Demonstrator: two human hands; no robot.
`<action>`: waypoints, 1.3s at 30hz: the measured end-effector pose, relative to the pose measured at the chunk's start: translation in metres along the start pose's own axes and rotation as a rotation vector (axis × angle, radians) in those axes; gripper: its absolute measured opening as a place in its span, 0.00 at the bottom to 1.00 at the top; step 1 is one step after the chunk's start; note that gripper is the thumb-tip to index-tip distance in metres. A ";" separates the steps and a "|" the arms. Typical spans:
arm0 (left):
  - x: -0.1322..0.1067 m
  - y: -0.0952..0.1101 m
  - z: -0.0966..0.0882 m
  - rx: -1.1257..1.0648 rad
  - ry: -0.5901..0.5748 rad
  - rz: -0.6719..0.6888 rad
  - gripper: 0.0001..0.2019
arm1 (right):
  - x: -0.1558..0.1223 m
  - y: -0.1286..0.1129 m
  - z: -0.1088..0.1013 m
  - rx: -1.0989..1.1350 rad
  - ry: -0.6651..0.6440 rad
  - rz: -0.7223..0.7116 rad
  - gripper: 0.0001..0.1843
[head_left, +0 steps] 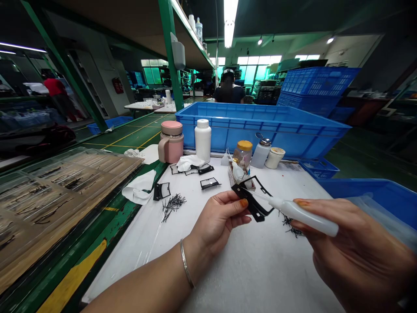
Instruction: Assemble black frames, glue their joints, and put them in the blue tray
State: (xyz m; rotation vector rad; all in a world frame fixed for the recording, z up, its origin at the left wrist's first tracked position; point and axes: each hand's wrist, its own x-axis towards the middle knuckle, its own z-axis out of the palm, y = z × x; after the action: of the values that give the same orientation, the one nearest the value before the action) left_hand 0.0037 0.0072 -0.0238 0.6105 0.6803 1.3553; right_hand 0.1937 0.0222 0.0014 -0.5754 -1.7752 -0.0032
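Observation:
My left hand (218,221) pinches a thin black plastic frame (252,198) between thumb and fingers, holding it above the white table (247,269). My right hand (352,248) grips a small white squeeze bottle (308,215), whose long nozzle tip touches the frame. A metal bracelet sits on my left wrist. Small piles of thin black pins (172,203) lie on the table, one to the left and another just under the bottle. Two more black frames (209,183) lie farther back.
A large blue crate (260,126) stands at the back, with a pink mug (171,141), a white bottle (202,140), a jar (243,153) and dispensers before it. Clear trays (65,182) lie left, white cloths (140,187) nearby, another blue bin (374,195) right. A person sits far behind.

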 end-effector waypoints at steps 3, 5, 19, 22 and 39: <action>0.000 0.000 0.000 0.000 -0.009 0.003 0.09 | 0.000 0.000 0.000 -0.016 -0.007 -0.001 0.17; 0.000 0.000 0.000 -0.001 -0.010 0.003 0.10 | 0.001 0.000 0.000 -0.020 -0.006 -0.001 0.17; 0.000 0.002 0.000 -0.017 0.007 0.007 0.08 | 0.003 -0.001 0.000 0.041 -0.021 -0.015 0.18; 0.000 0.003 -0.001 -0.026 0.007 0.028 0.07 | 0.004 -0.001 -0.001 0.101 -0.047 -0.027 0.18; 0.001 0.005 -0.004 -0.081 0.074 0.096 0.04 | 0.000 -0.005 -0.004 0.083 -0.089 0.068 0.16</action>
State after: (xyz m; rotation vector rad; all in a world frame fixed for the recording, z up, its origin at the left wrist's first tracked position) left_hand -0.0027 0.0085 -0.0225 0.5355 0.6593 1.4938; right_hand 0.1954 0.0171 0.0039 -0.5837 -1.8320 0.1447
